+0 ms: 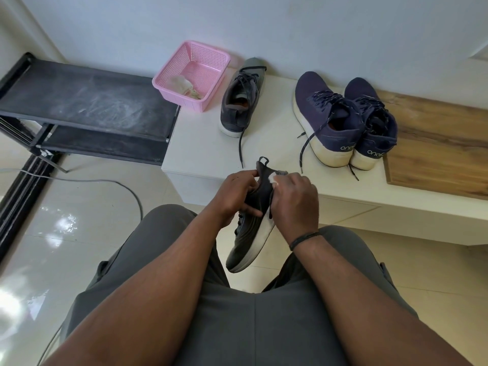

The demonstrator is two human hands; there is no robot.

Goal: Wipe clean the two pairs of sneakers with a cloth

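Left hand (237,192) fingers grip dark grey white-soled sneaker (250,233); right hand (294,199) fingers pinch white cloth (273,178) against its heel.

- The left navy sneaker (326,114), standing near the bench's (200,143) front edge, carries pale lettering on its heel that reads "one", with the rest hidden behind the other shoe.
- The right navy sneaker (373,120), touching it at the side toward the wood board (435,138), shows the same heel lettering, "one" and then a character too blurred to tell.
- No other writing can be read.
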